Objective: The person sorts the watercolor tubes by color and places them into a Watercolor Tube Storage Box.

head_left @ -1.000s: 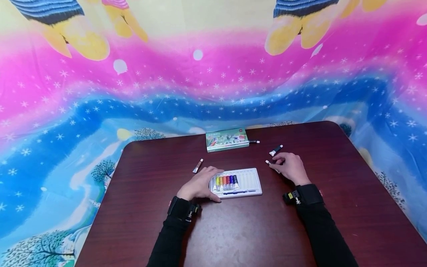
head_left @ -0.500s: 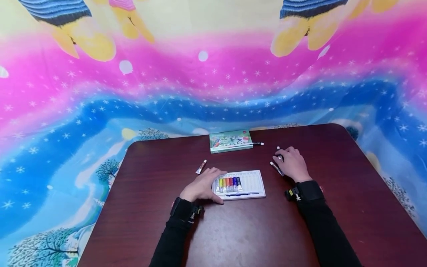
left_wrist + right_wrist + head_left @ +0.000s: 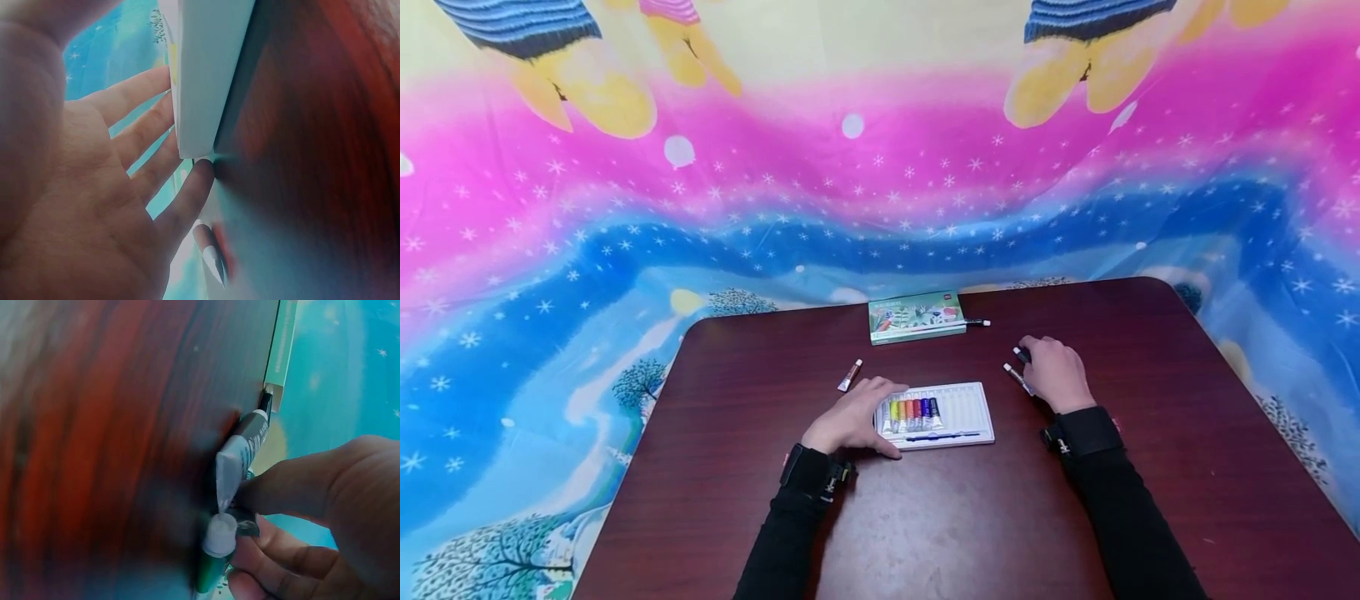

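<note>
A white tray (image 3: 967,410) is set flat on the dark red-brown table (image 3: 880,533), and its left end is spanned by the left hand (image 3: 850,415). The grip of that hand is spread – fingers straightened against the far and left sides of the tray, thumb laid at the near edge. A row of coloured tubes (image 3: 912,410), yellow through orange and red to blue and black, is held in the tray's left part; a blue brush (image 3: 943,437) is laid along its near side.

To the right of the tray, well apart from it, a dark green tube (image 3: 211,574) with a white cap is pinched at the fingertips by the grip of the right hand (image 3: 1060,375), just above or on the table; which of the two cannot be told. Just beside it lies a grey-labelled tube (image 3: 248,439), its crimped end close to the thumb. A small dark patch between the fingers cannot be made out.

Beyond the left hand, a brown tube (image 3: 850,376) is left lying aslant. Behind the tray a green box (image 3: 917,315) is placed near the far edge – a slim black item (image 3: 977,322) with a white tip is seen at its right end.
</note>
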{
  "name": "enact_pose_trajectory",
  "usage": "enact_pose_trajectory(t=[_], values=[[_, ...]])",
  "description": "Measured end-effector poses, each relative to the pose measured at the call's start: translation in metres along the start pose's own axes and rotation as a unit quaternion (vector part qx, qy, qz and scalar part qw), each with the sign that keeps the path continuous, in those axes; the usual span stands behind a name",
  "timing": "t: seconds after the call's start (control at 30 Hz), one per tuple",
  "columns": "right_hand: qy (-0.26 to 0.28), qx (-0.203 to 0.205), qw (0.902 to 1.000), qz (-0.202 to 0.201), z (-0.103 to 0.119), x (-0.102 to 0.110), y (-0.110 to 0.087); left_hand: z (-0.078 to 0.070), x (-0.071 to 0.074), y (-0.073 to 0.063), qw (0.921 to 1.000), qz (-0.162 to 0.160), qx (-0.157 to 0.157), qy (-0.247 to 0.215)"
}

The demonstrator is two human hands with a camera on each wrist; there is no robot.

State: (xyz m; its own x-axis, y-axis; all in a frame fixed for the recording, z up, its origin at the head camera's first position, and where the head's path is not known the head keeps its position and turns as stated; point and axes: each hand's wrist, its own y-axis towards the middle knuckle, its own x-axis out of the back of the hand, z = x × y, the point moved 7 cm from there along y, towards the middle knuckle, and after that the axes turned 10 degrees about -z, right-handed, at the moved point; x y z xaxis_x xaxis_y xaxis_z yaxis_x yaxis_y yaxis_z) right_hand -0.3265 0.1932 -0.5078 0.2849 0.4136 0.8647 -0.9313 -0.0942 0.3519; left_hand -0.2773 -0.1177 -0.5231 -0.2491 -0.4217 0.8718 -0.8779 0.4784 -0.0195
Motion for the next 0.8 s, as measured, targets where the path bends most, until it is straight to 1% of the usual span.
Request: enact_pose_trajectory(t=[0.1,0.17,0.23,0.3,0.33,0.4,0.43,0.5,0.53,0.6,0.67,0.8], values=[[-0.011,0.009,0.9999,0.008,0.004,0.000,0.000,0.000,0.001,0.000,1.0000,-0.003,-0.003,-0.002],[0.000,0.007,0.9999,0.014,0.004,0.000,0.000,0.000,0.001,-0.001,1.0000,-0.002,-0.003,-0.003],[0.040,-0.004,0.9990,0.019,0.004,0.002,0.001,0.000,0.001,-0.001,1.0000,-0.001,-0.004,-0.004],[0.100,-0.015,0.9947,0.022,0.004,0.006,0.003,0.000,0.001,-0.001,1.0000,-0.002,-0.004,-0.004],[0.142,-0.025,0.9893,0.024,0.005,0.008,0.004,0.000,0.001,0.000,1.0000,-0.002,-0.005,-0.003],[0.223,-0.043,0.9735,0.030,0.008,0.013,0.005,0.000,0.001,0.000,1.0000,-0.002,-0.008,-0.002],[0.259,-0.047,0.9643,0.031,0.012,0.015,0.007,-0.001,0.001,0.000,1.0000,-0.002,-0.008,-0.002],[0.332,-0.054,0.9412,0.035,0.021,0.021,0.008,-0.001,0.001,0.000,1.0000,-0.002,-0.009,-0.002],[0.359,-0.054,0.9311,0.036,0.026,0.024,0.009,0.000,0.001,0.000,1.0000,-0.001,-0.008,-0.001],[0.394,-0.044,0.9175,0.032,0.038,0.032,0.010,0.000,0.001,0.000,1.0000,0.000,-0.008,-0.003],[0.419,-0.035,0.9069,0.031,0.050,0.041,0.009,0.000,0.000,0.000,1.0000,0.000,-0.008,-0.004],[0.445,-0.014,0.8953,0.021,0.069,0.055,0.004,0.001,0.000,0.001,1.0000,0.002,-0.006,-0.004]])
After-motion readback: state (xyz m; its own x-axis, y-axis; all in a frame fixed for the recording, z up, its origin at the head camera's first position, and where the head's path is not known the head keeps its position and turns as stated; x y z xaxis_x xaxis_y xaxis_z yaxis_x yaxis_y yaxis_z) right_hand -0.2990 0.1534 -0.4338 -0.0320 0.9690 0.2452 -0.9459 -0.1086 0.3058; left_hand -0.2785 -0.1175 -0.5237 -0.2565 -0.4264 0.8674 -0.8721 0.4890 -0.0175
